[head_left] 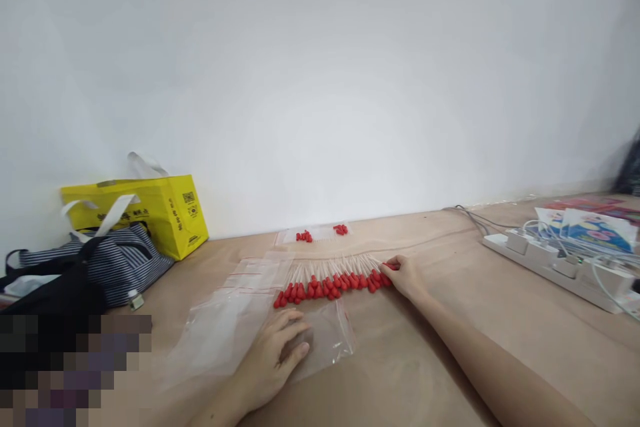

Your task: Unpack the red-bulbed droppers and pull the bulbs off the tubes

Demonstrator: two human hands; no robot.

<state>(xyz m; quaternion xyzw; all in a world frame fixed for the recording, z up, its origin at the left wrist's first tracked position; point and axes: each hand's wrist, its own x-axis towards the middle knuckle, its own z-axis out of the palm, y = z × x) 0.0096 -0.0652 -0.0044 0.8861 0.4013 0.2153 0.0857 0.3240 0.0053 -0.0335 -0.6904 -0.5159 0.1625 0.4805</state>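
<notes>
A row of several clear droppers with red rubber bulbs lies across the tan table. My right hand reaches to the right end of the row, its fingers pinched on the last red-bulbed dropper. My left hand lies flat with fingers spread on a clear zip bag just in front of the row. More clear zip bags spread out to the left of it.
Two filled bags with red bulbs lie near the wall. A yellow shopping bag and a striped bag stand at the left. A white power strip with cables and colourful printed sheets sit at the right.
</notes>
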